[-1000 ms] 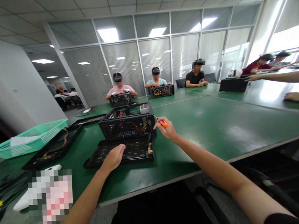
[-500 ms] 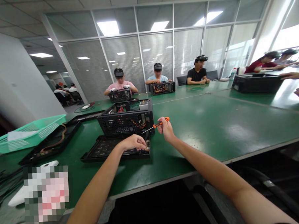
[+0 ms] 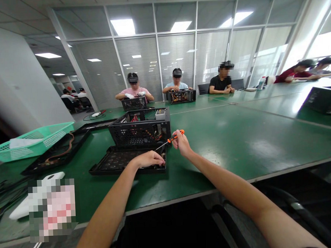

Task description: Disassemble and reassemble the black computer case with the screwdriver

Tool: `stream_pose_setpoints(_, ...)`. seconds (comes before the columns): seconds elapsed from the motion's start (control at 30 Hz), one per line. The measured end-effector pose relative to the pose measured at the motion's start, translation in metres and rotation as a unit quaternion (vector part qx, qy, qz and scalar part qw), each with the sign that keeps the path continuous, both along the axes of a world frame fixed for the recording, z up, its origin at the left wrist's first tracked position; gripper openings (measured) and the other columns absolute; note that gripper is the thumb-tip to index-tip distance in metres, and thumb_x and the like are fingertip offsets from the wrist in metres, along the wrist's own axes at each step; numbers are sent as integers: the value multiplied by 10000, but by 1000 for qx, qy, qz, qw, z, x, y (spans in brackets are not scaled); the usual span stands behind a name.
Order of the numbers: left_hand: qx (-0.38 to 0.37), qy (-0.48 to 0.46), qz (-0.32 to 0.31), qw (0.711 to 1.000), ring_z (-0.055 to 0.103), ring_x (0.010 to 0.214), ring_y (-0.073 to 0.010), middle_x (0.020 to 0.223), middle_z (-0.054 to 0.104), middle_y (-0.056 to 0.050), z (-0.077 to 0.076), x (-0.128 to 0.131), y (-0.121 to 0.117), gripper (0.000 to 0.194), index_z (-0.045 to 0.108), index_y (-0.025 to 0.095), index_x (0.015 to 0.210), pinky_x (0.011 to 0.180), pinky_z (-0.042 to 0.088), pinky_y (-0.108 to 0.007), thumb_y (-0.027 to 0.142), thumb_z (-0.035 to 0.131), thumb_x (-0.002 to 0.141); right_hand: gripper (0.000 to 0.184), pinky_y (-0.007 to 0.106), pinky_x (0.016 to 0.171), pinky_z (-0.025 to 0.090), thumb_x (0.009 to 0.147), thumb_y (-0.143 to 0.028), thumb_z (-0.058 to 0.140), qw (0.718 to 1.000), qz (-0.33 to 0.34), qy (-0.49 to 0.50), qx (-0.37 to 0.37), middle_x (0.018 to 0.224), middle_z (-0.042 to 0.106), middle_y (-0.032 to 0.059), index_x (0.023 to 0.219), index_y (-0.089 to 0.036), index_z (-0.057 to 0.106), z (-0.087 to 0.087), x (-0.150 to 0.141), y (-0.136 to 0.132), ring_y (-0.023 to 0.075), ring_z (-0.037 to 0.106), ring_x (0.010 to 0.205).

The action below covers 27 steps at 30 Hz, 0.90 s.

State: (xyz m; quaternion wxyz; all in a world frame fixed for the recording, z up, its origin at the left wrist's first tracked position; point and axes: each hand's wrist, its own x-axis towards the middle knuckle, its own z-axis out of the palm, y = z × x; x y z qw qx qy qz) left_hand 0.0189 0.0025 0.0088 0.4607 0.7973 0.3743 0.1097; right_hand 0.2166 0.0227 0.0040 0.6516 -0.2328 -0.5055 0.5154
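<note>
My right hand [image 3: 182,143] is closed round the orange and black handle of a screwdriver [image 3: 172,139]. Its thin shaft slants down and left over the right end of a black panel [image 3: 112,164], close above my left hand [image 3: 152,159]. Pinched fingers of that left hand reach down into the panel's right end, where small parts lie; what they hold, if anything, is hidden. Behind the panel stands an open black computer case [image 3: 133,134], with wires and a red part inside.
A mint-green basket [image 3: 52,138] with a white sheet stands at left, beside another black panel [image 3: 51,158]. Black cables [image 3: 4,197] and a white object [image 3: 34,199] lie nearer. Co-workers sit across the green table [image 3: 223,136]. Another black case [image 3: 322,100] stands at the right.
My left hand has moved right to the panel's end. The screwdriver has come away from the case's upper corner and now points down-left. The case at far right has shifted right, off another person's hands.
</note>
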Motion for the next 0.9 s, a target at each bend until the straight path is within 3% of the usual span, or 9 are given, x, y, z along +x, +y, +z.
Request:
stream_pose_setpoints(0.47, -1, -20, 0, 1000, 589, 795, -152, 881, 694, -52, -7, -6, 0, 371, 701, 135, 909, 771, 424, -245, 430, 662, 688, 391, 166, 323, 232, 780, -602, 467, 1000, 26, 5, -10, 396, 332, -113, 778, -212, 442, 2, -2, -5, 57, 286, 312)
stream_pose_setpoints(0.9, 13, -12, 38, 999, 588, 745, -153, 827, 701, -46, -8, -3, -1, 370, 710, 133, 878, 706, 433, -246, 421, 691, 646, 392, 171, 311, 205, 784, -598, 456, 999, 32, 6, -13, 357, 304, -119, 729, -210, 432, 7, 1, -6, 59, 271, 281)
